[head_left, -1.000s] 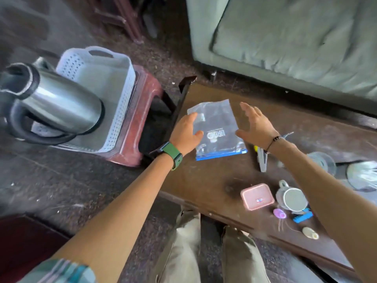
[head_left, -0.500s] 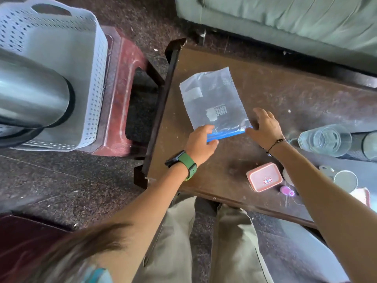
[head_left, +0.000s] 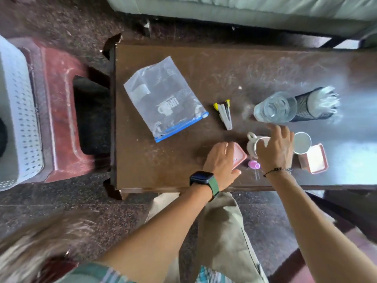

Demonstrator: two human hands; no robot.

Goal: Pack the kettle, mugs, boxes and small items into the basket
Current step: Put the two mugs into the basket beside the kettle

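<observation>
A white perforated basket (head_left: 20, 119) stands on a red stool (head_left: 61, 111) at the left, with a dark bit of the kettle (head_left: 2, 137) at the frame edge. My left hand (head_left: 221, 162) lies over a pink box (head_left: 239, 155) on the table, fingers spread, thumb along its near edge. Fingers apart, my right hand (head_left: 275, 148) hovers over a white mug (head_left: 252, 142). A second mug (head_left: 302, 142) and a second pink box (head_left: 316, 158) sit just right of it. A small purple item (head_left: 254, 165) lies between my hands.
On the brown table (head_left: 224, 64) lie a clear zip bag (head_left: 163, 99), a stapler (head_left: 225, 114), a drinking glass (head_left: 273, 109) and a black mesh holder (head_left: 310, 107). A green sofa (head_left: 244, 9) runs along the far side. My knees are under the table's near edge.
Both hands left the zip bag and moved right and nearer, to the pink box and the mug. The view swung right, so the kettle and basket slid to the left edge.
</observation>
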